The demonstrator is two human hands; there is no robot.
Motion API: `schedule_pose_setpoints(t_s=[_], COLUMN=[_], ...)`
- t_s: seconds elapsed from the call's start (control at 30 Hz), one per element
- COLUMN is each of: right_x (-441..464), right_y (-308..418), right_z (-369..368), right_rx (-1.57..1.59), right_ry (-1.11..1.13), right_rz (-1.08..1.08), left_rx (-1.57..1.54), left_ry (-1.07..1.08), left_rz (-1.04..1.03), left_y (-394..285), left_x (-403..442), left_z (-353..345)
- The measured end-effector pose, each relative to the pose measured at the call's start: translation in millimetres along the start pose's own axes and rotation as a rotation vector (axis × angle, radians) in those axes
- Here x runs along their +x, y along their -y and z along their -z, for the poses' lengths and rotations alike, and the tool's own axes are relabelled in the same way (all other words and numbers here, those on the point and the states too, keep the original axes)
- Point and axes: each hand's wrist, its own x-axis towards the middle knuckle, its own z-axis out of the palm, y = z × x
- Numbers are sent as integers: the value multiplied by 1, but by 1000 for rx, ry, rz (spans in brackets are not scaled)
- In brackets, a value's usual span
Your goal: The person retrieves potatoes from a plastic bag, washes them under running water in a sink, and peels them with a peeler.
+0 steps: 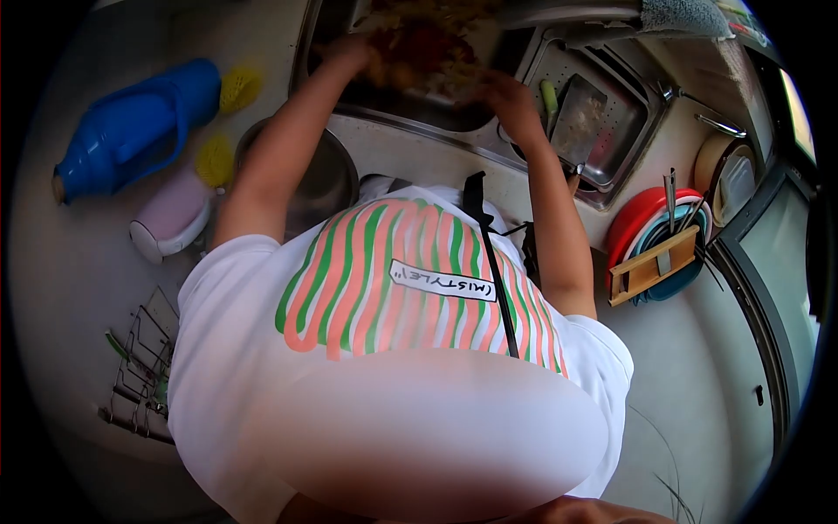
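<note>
At the top, a blurred heap of yellowish and dark-red food pieces (428, 48) lies over the steel sink basin (410, 113). My left hand (349, 54) is at the heap's left side, its fingers hidden or smeared. On the right side, my right hand (506, 92) reaches toward the heap's edge, fingers dim and blurred. Whether either hand grips a container under the food cannot be made out. Beside my right hand, a cleaver-like flat blade (580, 118) and a green-handled tool (548, 100) rest in the second basin, on a perforated tray (624, 109).
A blue thermos flask (140, 122), yellow scrubbers (240, 89) and a pink-and-white kettle-like vessel (170, 218) stand left. A steel pot (323, 179) sits below my left forearm. Stacked coloured basins (624, 223) with a wooden grater (655, 266) are right. A wire rack (140, 375) is lower left.
</note>
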Motion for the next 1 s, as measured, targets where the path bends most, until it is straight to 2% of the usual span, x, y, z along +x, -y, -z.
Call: schedule_pose_setpoints(t_s=[0.03, 0.07, 0.1, 0.17, 0.27, 0.3, 0.4, 0.43, 0.5, 0.53, 0.57, 0.6, 0.67, 0.7, 0.8, 0.83, 0.93, 0.97, 1.0], right_x=[2, -2, -1, 3, 14, 23, 38, 45, 55, 55, 47, 38, 20, 12, -22, -32, -55, -63, -69], right_y=[-13, 7, 2, -15, -14, -25, -46, -54, -55, -56, -35, -21, -17, -13, 15, 32, 74, 89, 102], right_z=[-2, 16, 29, 54, 65, 64, 55, 51, 46, 47, 48, 50, 59, 65, 76, 78, 79, 73, 67], right_rx=[219, -100, -345, -882, -1309, -1420, -1616, -1609, -1598, -1528, -1459, -1390, -1146, -1023, -638, -447, 520, 876, 976], right_ry=[-205, -327, -466, -540, -406, -326, -198, -179, -142, -140, -138, -135, -256, -318, -517, -549, -427, -369, -335], right_rz=[-78, -68, -80, -56, -184, -211, -249, -266, -295, -254, -215, -179, -122, -92, 68, 98, 18, 86, 86], left_rx=[-65, -131, -58, 85, -479, -568, -413, -363, -655, -802, -819, -879, -1003, -1205, -1916, -1979, -2095, -2150, -2142], left_ry=[8, 13, -100, -324, -181, -154, -295, -460, -389, -349, -436, -408, -340, -375, 104, 159, 331, 433, 422], left_rz=[-58, -113, -65, 37, -30, -60, -95, -104, -157, -183, -171, -175, -191, -163, -176, -279, -413, -421, -430], left_y=[10, 17, 15, 7, 5, -2, -26, -24, -21, -20, -25, -29, -38, -42, -50, -52, -57, -58, -62], left_x=[17, 27, 21, 6, -4, -22, -72, -66, -64, -64, -77, -93, -117, -119, -150, -156, -163, -166, -171], left_z=[-14, -23, -24, -30, -16, -7, 7, -9, -15, -19, -18, -8, 8, 1, 19, 21, 22, 22, 24])
